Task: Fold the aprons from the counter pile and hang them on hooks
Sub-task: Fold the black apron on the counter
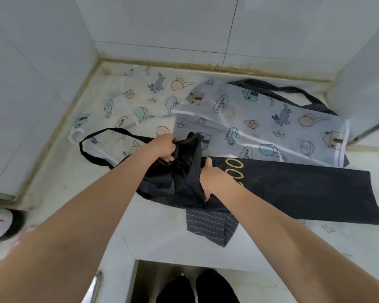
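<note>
Both hands are engaged on the black fabric apron with gold lettering (293, 189). Left hand (163, 147) has its fingers curled round a bunched fold of the dark cloth near frame centre, lifted slightly off the surface. Right hand (213, 179), at roughly four o'clock from the left, holds the raised edge of the same cloth, thumb on top and fingers tucked under the fold.

Location of item: the black apron lies on the pale stone counter (162, 241), its body running out toward three o'clock, flat and narrow as if already doubled lengthwise. Its black neck strap (90, 136) loops out toward nine o'clock. A striped dark corner of cloth (208, 226) protrudes at six o'clock; whether it belongs to this apron cannot be determined.

Remaining pile: a translucent white printed apron with cartoon rabbits and houses (260, 114) lies spread behind, at twelve to two o'clock, unfolded. A further dark item (293, 92) shows beneath it at one o'clock.

Assessment: folding of the first apron appears partly complete. No hooks are in view; nothing is seen hung. The greater part of the task is judged outstanding.
</note>
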A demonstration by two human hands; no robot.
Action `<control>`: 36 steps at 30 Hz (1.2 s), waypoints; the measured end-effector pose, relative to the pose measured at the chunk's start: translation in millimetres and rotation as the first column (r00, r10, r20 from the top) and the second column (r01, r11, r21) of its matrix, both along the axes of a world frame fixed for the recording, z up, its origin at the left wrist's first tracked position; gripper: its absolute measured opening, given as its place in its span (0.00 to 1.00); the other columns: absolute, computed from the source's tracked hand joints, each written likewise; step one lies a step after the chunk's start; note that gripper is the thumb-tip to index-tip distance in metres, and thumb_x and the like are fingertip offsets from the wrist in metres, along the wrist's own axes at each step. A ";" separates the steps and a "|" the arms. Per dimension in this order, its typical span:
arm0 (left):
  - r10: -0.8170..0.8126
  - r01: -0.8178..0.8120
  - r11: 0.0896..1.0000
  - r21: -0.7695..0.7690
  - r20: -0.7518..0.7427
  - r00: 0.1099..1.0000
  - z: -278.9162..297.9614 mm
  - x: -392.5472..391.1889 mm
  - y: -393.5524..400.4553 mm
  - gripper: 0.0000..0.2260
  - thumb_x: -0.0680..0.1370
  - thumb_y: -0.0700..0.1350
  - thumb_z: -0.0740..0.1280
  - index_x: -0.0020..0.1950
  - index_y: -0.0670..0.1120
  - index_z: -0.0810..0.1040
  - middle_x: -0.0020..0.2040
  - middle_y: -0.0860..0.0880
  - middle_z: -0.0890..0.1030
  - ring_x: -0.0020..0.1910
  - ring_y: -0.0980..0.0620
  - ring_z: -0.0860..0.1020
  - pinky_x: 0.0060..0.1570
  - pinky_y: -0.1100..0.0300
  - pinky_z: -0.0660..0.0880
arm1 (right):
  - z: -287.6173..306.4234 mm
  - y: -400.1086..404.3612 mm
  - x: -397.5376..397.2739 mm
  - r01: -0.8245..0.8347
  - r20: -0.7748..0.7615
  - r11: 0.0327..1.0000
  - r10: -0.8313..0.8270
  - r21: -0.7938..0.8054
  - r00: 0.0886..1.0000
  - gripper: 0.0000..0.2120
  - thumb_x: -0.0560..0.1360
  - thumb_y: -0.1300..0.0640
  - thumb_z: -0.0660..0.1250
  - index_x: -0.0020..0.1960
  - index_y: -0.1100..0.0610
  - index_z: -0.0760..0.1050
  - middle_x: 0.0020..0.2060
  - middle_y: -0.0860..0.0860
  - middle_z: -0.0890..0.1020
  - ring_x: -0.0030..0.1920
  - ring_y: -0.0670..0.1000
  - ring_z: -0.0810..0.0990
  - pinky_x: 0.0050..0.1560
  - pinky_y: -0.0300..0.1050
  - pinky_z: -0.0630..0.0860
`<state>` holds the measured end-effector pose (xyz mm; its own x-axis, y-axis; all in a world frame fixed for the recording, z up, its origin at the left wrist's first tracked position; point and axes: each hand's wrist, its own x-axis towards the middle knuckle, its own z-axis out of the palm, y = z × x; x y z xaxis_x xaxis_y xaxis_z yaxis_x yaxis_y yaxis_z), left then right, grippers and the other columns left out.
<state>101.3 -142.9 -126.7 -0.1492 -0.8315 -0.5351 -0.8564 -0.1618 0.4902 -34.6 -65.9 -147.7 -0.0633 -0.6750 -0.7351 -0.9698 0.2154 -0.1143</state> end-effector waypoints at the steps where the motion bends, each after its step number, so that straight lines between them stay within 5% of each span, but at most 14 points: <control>1: -0.050 0.049 0.997 0.056 0.014 0.999 -4.1 -4.8 -1.9 0.19 0.81 0.36 0.53 0.73 0.42 0.63 0.57 0.39 0.78 0.32 0.53 0.78 0.31 0.65 0.76 | 1.6 -0.2 -0.3 -0.035 -0.018 0.999 0.035 -0.010 0.999 0.43 0.71 0.67 0.70 0.75 0.61 0.46 0.69 0.59 0.58 0.63 0.62 0.70 0.55 0.50 0.72; 5: -0.295 0.294 0.948 0.120 -0.012 0.955 -3.2 -6.1 0.9 0.25 0.79 0.33 0.60 0.75 0.45 0.60 0.73 0.44 0.65 0.43 0.49 0.80 0.36 0.65 0.77 | 0.7 -2.8 1.9 -0.137 -0.052 0.990 0.135 -0.045 0.989 0.37 0.75 0.64 0.66 0.76 0.57 0.49 0.62 0.59 0.60 0.64 0.61 0.69 0.56 0.49 0.72; 7: -0.392 0.389 0.913 0.123 0.003 0.920 1.6 -4.6 5.9 0.27 0.78 0.31 0.59 0.76 0.46 0.59 0.74 0.46 0.63 0.43 0.50 0.79 0.37 0.65 0.76 | 2.5 -3.6 5.4 -0.176 -0.051 0.984 0.174 -0.030 0.983 0.45 0.70 0.60 0.72 0.77 0.54 0.46 0.65 0.59 0.59 0.64 0.61 0.68 0.58 0.51 0.73; 9: -0.394 0.392 0.917 0.072 0.012 0.919 5.2 -1.0 8.4 0.22 0.78 0.32 0.60 0.72 0.44 0.66 0.70 0.45 0.69 0.39 0.53 0.79 0.35 0.67 0.76 | 2.9 -2.3 3.8 -0.218 -0.061 0.975 0.215 -0.050 0.975 0.42 0.71 0.60 0.72 0.76 0.55 0.50 0.68 0.60 0.60 0.60 0.61 0.70 0.57 0.52 0.72; 12: -0.269 0.261 0.958 -0.115 -0.063 0.961 24.1 22.0 3.8 0.09 0.78 0.34 0.63 0.56 0.43 0.74 0.52 0.43 0.80 0.30 0.60 0.78 0.31 0.71 0.75 | 7.4 -2.9 -1.9 -0.256 -0.063 0.959 0.250 -0.124 0.966 0.30 0.77 0.64 0.62 0.75 0.57 0.53 0.69 0.62 0.61 0.63 0.66 0.69 0.60 0.54 0.69; 16: 0.068 -0.163 0.925 -0.344 -0.271 0.960 63.2 79.6 -4.6 0.08 0.70 0.33 0.68 0.37 0.45 0.74 0.36 0.44 0.78 0.30 0.52 0.74 0.30 0.60 0.69 | 14.9 -1.7 4.8 -0.241 -0.119 0.971 0.238 -0.012 0.964 0.58 0.66 0.64 0.77 0.77 0.48 0.37 0.69 0.60 0.52 0.65 0.65 0.68 0.61 0.56 0.71; 20: 0.210 -0.234 0.835 -0.498 -0.104 0.972 59.3 131.2 9.3 0.14 0.74 0.30 0.61 0.34 0.47 0.72 0.45 0.44 0.78 0.39 0.48 0.77 0.41 0.57 0.74 | 16.2 1.6 10.0 -0.271 -0.173 0.962 0.263 -0.023 0.949 0.58 0.66 0.62 0.77 0.77 0.49 0.36 0.71 0.61 0.52 0.66 0.63 0.68 0.62 0.55 0.72; 24: 0.364 -0.409 0.875 -0.260 -0.207 0.908 42.8 146.3 30.2 0.05 0.80 0.43 0.61 0.45 0.47 0.74 0.57 0.43 0.78 0.49 0.47 0.79 0.52 0.53 0.74 | 13.8 3.0 12.9 -0.269 -0.183 0.962 0.258 -0.038 0.949 0.58 0.65 0.62 0.77 0.77 0.50 0.37 0.71 0.62 0.53 0.66 0.63 0.69 0.62 0.55 0.72; 28: 0.286 -0.285 0.957 0.054 0.002 0.958 19.3 125.5 50.4 0.20 0.80 0.55 0.60 0.64 0.42 0.69 0.58 0.45 0.74 0.58 0.45 0.74 0.57 0.54 0.71 | 14.4 4.7 15.0 -0.287 -0.212 0.957 0.273 -0.041 0.938 0.57 0.66 0.61 0.77 0.77 0.52 0.37 0.70 0.62 0.53 0.66 0.62 0.69 0.62 0.54 0.72; 32: 0.352 -0.353 0.936 0.014 0.010 0.936 -3.6 115.5 58.8 0.15 0.79 0.50 0.63 0.58 0.41 0.65 0.43 0.43 0.78 0.33 0.51 0.75 0.38 0.58 0.70 | 12.4 8.7 17.7 -0.296 -0.239 0.953 0.271 -0.073 0.932 0.54 0.68 0.62 0.75 0.77 0.53 0.38 0.70 0.62 0.55 0.65 0.61 0.69 0.61 0.51 0.71; 36: 0.210 -0.213 0.976 0.048 0.050 0.976 -5.3 126.1 67.4 0.10 0.78 0.44 0.65 0.38 0.43 0.71 0.33 0.47 0.76 0.31 0.51 0.72 0.33 0.63 0.68 | 12.6 13.3 14.9 -0.307 -0.251 0.948 0.278 -0.084 0.927 0.52 0.69 0.60 0.74 0.77 0.54 0.38 0.69 0.62 0.57 0.65 0.60 0.68 0.60 0.49 0.72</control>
<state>227.4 -75.5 -132.1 0.0522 -0.8122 -0.5811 -0.8210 -0.3662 0.4381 -19.7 -52.6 -135.1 -0.0089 -0.7711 -0.6366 -0.9899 -0.0832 0.1147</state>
